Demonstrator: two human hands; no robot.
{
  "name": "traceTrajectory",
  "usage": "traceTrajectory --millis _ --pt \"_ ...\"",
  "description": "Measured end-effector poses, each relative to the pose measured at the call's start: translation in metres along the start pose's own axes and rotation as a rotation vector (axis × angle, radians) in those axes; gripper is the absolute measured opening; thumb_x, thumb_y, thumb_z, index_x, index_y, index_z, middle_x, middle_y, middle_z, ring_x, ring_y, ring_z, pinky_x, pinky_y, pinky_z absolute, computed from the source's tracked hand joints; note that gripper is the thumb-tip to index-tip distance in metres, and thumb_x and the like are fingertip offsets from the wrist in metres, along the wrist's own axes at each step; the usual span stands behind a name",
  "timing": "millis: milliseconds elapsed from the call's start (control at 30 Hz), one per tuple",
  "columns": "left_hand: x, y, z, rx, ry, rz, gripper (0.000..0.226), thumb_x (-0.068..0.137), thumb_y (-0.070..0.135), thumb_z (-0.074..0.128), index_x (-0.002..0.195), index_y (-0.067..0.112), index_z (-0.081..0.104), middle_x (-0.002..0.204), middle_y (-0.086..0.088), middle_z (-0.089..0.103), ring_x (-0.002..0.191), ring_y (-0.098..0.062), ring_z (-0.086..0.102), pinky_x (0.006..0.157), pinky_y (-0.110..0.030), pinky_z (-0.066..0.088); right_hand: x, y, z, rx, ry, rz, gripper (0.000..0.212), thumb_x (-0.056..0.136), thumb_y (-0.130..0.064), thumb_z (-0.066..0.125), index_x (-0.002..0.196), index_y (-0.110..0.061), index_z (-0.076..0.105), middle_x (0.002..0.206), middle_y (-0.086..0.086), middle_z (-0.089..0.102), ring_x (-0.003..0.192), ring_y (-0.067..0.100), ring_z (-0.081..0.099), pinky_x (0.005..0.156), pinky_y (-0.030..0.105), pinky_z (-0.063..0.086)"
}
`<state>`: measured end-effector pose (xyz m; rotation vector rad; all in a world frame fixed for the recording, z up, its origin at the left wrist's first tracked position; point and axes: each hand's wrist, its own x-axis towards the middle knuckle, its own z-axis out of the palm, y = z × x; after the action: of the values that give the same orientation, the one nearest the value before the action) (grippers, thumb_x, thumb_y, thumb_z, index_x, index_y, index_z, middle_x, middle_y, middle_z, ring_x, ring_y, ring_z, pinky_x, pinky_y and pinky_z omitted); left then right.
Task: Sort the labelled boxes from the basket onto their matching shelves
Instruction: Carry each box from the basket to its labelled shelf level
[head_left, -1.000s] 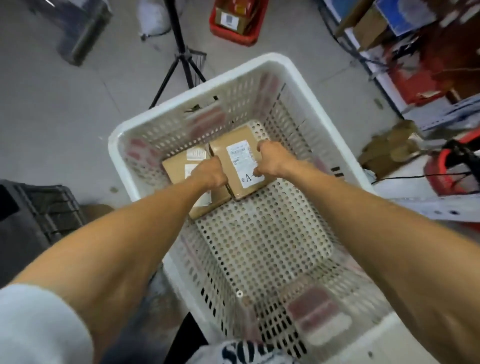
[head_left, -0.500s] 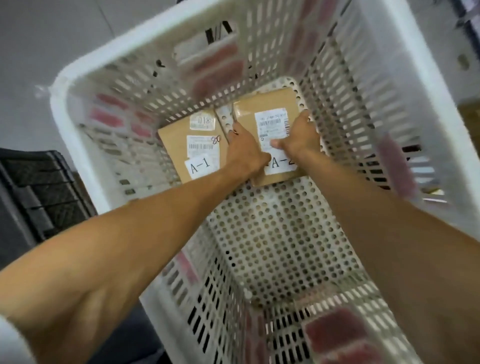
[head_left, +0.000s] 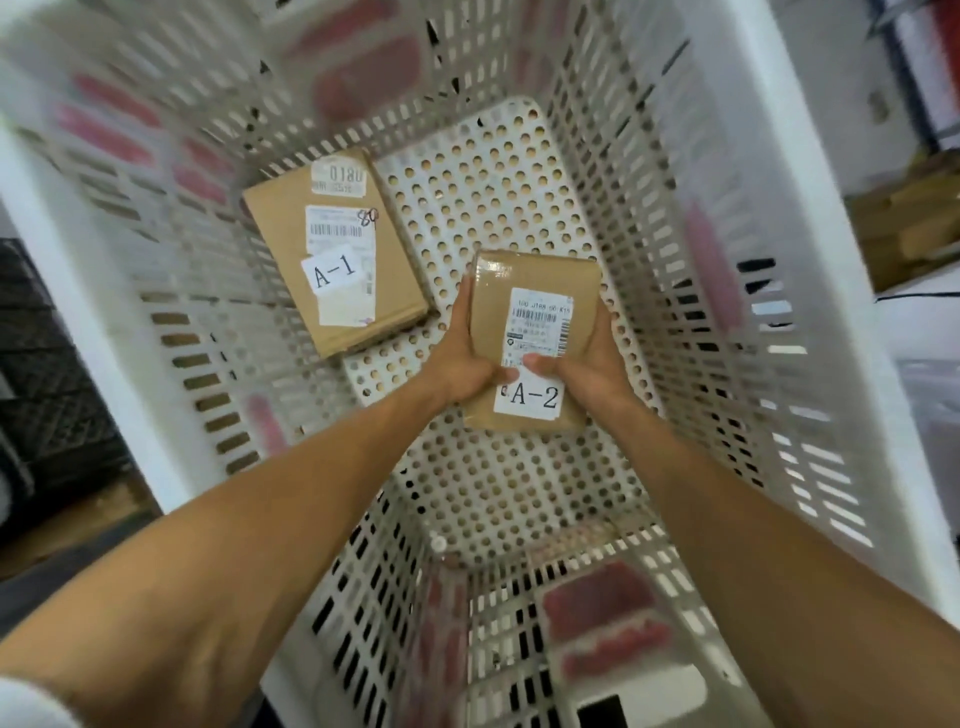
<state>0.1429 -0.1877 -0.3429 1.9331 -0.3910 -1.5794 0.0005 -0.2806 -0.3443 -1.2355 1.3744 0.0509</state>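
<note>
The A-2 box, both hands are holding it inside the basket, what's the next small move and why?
Probably lift the A-2 box straight up, out of the basket. The left hand and right hand grip its sides, thumbs on the label, so the hold looks secure. The A-1 box lies apart on the basket floor, so nothing seems to block the lift.

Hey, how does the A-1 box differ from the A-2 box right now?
The A-1 box lies flat on the floor of the basket, untouched; the A-2 box is gripped by the left hand and right hand. A-1 bears a handwritten mark and an extra top sticker; A-2 does not. Both are brown cardboard with barcode labels and white tags.
</note>
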Motion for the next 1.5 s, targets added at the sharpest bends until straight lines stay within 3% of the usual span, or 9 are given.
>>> traceTrajectory --millis 233,367,600,800,933,1033,1167,1333,1500 --pt "-0.027 -0.022 0.014 0.011 0.056 0.004 0.139 0.064 0.004 0.085 0.148 0.037 -0.02 0.146 -0.001 0.042 0.131 -0.019 0.043 0.108 -0.04 0.039 -0.012 0.029 0.002 0.028 -0.149 -0.049 0.145 0.029 -0.018 0.091 0.15 -0.037 0.012 0.132 -0.008 0.056 0.123 0.015 0.053 0.102 0.046 0.047" --pt "-0.058 -0.022 0.013 0.001 0.122 0.039 0.141 0.061 0.001 0.086 0.149 0.034 -0.019 0.147 0.0 0.041 0.135 -0.017 0.037 0.111 -0.033 0.031 -0.034 0.02 -0.005 -0.036 -0.235 -0.149 0.143 0.041 0.007 0.09 0.152 -0.023 0.005 0.135 -0.001 0.053 0.125 0.014 0.05 0.105 0.04 0.045" --pt "-0.155 0.031 0.012 -0.008 0.237 0.154 0.133 0.067 0.002 0.082 0.15 0.029 -0.019 0.144 -0.002 0.042 0.132 -0.019 0.04 0.106 -0.028 0.031 -0.111 -0.056 -0.038 -0.225 -0.278 -0.341 0.137 0.04 -0.001 0.092 0.147 -0.01 0.008 0.13 -0.001 0.053 0.124 0.016 0.048 0.102 0.028 0.042" --pt "-0.248 0.106 -0.009 -0.054 0.262 0.407 0.135 0.069 -0.006 0.079 0.147 0.023 -0.027 0.146 -0.006 0.041 0.132 -0.018 0.041 0.109 -0.035 0.036 -0.202 -0.152 -0.068 -0.248 -0.199 -0.563 0.132 0.035 -0.007 0.092 0.144 -0.014 0.018 0.126 -0.002 0.056 0.122 0.019 0.052 0.103 0.044 0.045" --pt "-0.314 0.155 -0.022 0.015 0.226 0.569 0.145 0.053 0.013 0.085 0.148 0.026 -0.024 0.142 -0.003 0.044 0.131 -0.017 0.043 0.106 -0.041 0.043 -0.275 -0.192 -0.091 -0.174 -0.087 -0.699 0.133 0.042 0.001 0.092 0.147 -0.008 0.011 0.128 -0.004 0.046 0.122 0.014 0.046 0.1 0.03 0.043" --pt "-0.352 0.181 -0.023 0.093 0.181 0.656 0.143 0.058 0.002 0.083 0.147 0.024 -0.027 0.143 -0.002 0.043 0.131 -0.016 0.044 0.106 -0.04 0.043 -0.318 -0.203 -0.108 -0.133 -0.041 -0.74 0.131 0.048 0.007 0.09 0.148 -0.007 0.006 0.118 -0.008 0.048 0.118 0.014 0.048 0.095 0.028 0.044" --pt "-0.396 0.199 -0.013 0.13 0.137 0.708 0.137 0.07 -0.004 0.079 0.145 0.026 -0.032 0.147 0.001 0.037 0.133 -0.013 0.038 0.11 -0.038 0.036 -0.374 -0.204 -0.131 -0.095 0.015 -0.784 0.127 0.053 0.012 0.087 0.148 -0.008 0.005 0.13 0.006 0.05 0.122 0.019 0.05 0.085 0.018 0.046" --pt "-0.447 0.212 0.017 0.17 0.09 0.795 0.144 0.062 0.003 0.086 0.147 0.031 -0.027 0.155 -0.004 0.024 0.139 -0.017 0.032 0.113 -0.046 0.033 -0.428 -0.184 -0.165 -0.064 0.072 -0.807 0.139 0.046 -0.002 0.091 0.15 -0.014 0.001 0.132 0.002 0.051 0.124 0.017 0.05 0.106 0.038 0.043" --pt "-0.491 0.204 0.053 0.185 0.138 0.854 0.145 0.06 0.004 0.088 0.148 0.033 -0.023 0.157 0.002 0.02 0.139 -0.014 0.029 0.113 -0.045 0.033 -0.478 -0.163 -0.192 -0.147 0.072 -0.854 0.144 0.051 -0.009 0.093 0.151 -0.015 -0.012 0.141 0.001 0.041 0.129 0.012 0.04 0.108 0.028 0.033"
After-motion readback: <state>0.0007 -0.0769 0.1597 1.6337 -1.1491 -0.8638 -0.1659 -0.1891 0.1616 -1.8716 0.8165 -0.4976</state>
